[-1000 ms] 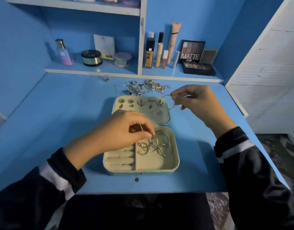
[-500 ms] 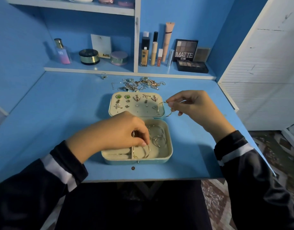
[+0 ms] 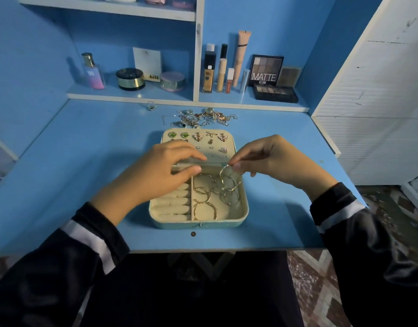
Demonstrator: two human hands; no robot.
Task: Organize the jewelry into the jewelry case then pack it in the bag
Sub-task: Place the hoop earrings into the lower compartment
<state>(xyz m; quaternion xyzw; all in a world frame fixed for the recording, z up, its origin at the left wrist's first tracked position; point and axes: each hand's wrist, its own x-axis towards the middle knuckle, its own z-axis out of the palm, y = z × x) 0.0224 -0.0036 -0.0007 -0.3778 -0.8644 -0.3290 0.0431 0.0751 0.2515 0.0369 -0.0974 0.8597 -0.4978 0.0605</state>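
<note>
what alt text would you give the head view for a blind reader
A person's right hand pinches a hoop earring over the open jewelry case on a blue desk, while the left hand sits at its hinge. Loose jewelry lies behind it.
</note>
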